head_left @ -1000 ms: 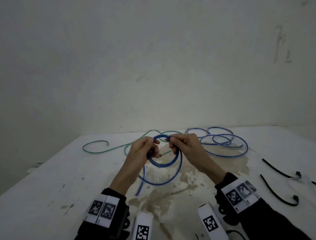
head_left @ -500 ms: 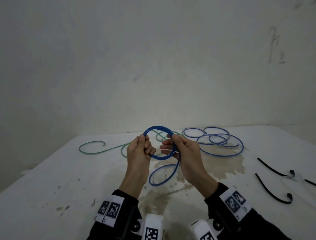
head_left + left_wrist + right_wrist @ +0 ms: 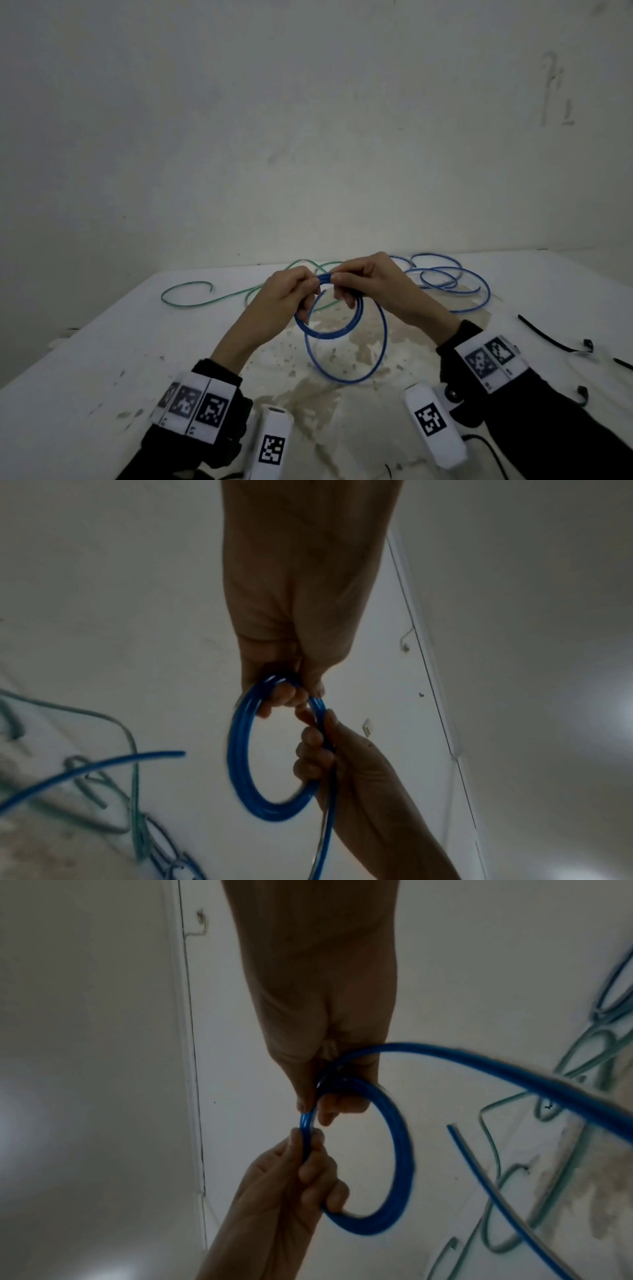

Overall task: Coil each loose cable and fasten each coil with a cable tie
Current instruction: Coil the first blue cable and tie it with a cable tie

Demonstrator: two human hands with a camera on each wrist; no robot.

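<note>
A blue cable (image 3: pixel 329 334) is wound into a small coil held above the white table (image 3: pixel 102 359). My left hand (image 3: pixel 291 291) grips the coil's top left, fingers curled round the strands (image 3: pixel 240 750). My right hand (image 3: pixel 363 281) pinches the coil's top just beside it (image 3: pixel 400 1150). A larger loose loop (image 3: pixel 380 346) hangs below the coil, and the rest of the blue cable (image 3: pixel 452 284) lies in loops at the back right. A green cable (image 3: pixel 191 301) lies loose on the table at the back left. Black cable ties (image 3: pixel 548 337) lie at the right.
A plain wall (image 3: pixel 308 137) stands right behind the table's far edge. Brownish stains (image 3: pixel 342 394) mark the table's middle. White tagged blocks (image 3: pixel 274 442) on my wrists stick out near the front edge.
Both hands moved up to the coil's top and now meet there. The coil tipped down toward me, and another, wider loop of blue cable has been drawn in under it.
</note>
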